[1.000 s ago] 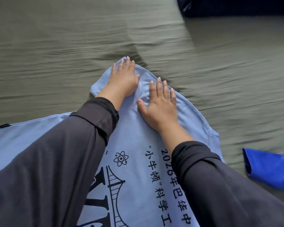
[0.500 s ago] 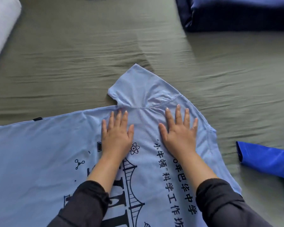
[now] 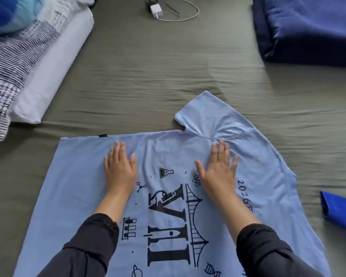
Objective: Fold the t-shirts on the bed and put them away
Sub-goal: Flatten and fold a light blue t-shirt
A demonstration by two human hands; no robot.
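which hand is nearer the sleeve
Right. The right hand lies flat on the shirt just below the sleeve; the left hand is farther off to the left.

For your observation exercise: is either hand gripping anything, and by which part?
Nothing is gripped. The left hand and right hand lie flat, fingers straight, on the light blue t-shirt.

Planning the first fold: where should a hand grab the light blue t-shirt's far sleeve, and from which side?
Judging by its pose, pinch the sleeve at its free cuff edge, coming from the far left. It lies flat, pointing away from the light blue t-shirt, with bare bed sheet around it. Left hand and right hand press flat.
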